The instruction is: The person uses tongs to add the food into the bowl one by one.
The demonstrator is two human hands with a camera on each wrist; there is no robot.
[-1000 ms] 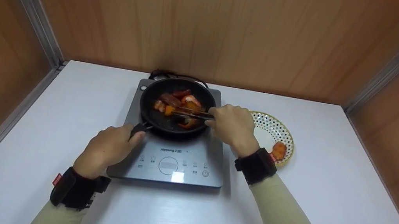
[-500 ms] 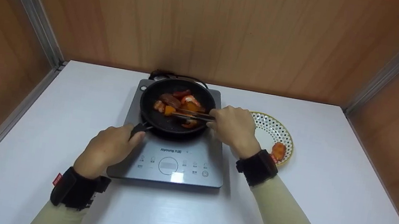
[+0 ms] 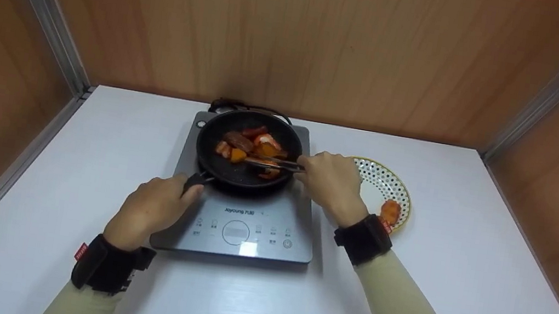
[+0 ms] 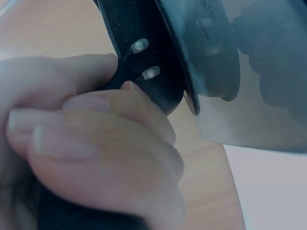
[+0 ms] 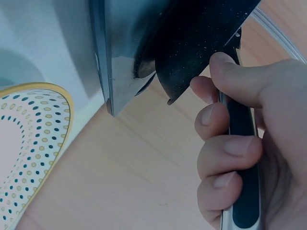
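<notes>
A black frying pan (image 3: 224,175) sits on a grey induction cooktop (image 3: 272,206). My left hand (image 3: 152,210) grips its black handle (image 3: 197,180), fingers wrapped round it in the left wrist view. Several pieces of food lie in the pan, among them a dark reddish-brown piece (image 3: 238,141), an orange chunk (image 3: 238,156) and a shrimp-like piece (image 3: 266,139). My right hand (image 3: 332,184) holds metal tongs (image 3: 278,164) with black grips, their tips low among the food at the pan's right. In the right wrist view the fingers curl round the tongs' handle (image 5: 244,191).
Right of the cooktop stands a dotted plate (image 3: 385,181) with a yellow rim, partly behind my right hand. One orange-red food piece (image 3: 390,211) lies on it. A black cord (image 3: 232,104) runs behind the cooktop, near the wooden back panel (image 3: 297,38).
My right hand and the tongs have shifted slightly right and toward me, drawing away from the orange chunk. A reddish piece near the tips has slid right. My left hand stays put.
</notes>
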